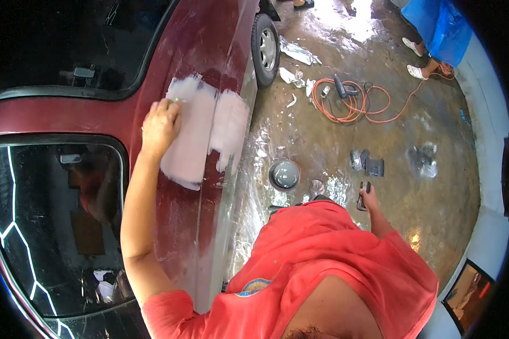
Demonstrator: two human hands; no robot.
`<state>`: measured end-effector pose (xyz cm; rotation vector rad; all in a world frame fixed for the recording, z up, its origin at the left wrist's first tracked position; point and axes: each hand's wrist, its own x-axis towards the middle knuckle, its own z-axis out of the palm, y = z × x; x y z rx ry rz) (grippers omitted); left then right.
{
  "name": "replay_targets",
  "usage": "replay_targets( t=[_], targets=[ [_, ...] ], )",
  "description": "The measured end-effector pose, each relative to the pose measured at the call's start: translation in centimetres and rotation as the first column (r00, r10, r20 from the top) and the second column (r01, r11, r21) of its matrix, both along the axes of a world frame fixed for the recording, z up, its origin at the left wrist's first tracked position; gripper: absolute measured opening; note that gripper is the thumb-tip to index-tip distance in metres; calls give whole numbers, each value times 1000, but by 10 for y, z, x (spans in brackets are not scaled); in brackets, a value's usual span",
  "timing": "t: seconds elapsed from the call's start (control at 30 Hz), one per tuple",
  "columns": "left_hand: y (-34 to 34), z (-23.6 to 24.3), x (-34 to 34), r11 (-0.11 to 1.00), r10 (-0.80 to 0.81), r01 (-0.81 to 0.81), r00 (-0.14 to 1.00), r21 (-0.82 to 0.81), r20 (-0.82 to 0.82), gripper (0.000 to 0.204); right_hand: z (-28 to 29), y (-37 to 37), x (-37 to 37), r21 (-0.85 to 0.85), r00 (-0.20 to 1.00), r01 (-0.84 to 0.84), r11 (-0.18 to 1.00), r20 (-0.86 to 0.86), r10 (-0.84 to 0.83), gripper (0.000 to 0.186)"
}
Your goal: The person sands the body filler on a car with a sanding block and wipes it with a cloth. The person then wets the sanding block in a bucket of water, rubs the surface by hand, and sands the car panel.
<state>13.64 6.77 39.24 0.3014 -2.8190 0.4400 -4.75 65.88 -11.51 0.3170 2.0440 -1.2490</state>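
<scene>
My left hand (161,129) is at the side of a dark red car (175,226), by the upper edge of a pale filler patch (189,130). Its fingers are curled together, and a small yellowish bit shows at their tips; the rest of what they may hold is hidden. Beside the first patch, across a seam in the bodywork, lies a second pale patch (230,121). Down by my side, away from the car, my right hand (370,199) grips a dark, flat block (361,202).
A round bucket of greyish liquid (285,174) stands near my foot. Dark sheets (374,166) lie on the wet floor. Farther off are a coiled orange cord (350,110), a dark power tool (340,87) and crumpled pale scraps (300,53). Another person in blue (441,25) stands far right.
</scene>
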Motion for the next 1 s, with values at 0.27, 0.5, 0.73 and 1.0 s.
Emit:
replay_targets(
  t=[0.27, 0.5, 0.73, 1.0],
  targets=[
    [42, -166, -63, 515, 249, 53, 946, 855, -208, 24, 187, -190, -22, -749, 895, 49, 661, 327, 303, 38],
    [195, -235, -144, -124, 27, 149, 989, 981, -147, 71, 246, -241, -25, -910, 933, 182, 373, 280, 228, 43],
    [93, -286, -106, 773, -211, -191, 822, 605, 529, 95, 211, -115, -15, -680, 954, 299, 669, 217, -206, 44],
    [-79, -321, -85, 937, 274, 108, 360, -332, 892, 94, 119, 70, 183, -358, 534, 810, 464, 126, -836, 28]
  ],
)
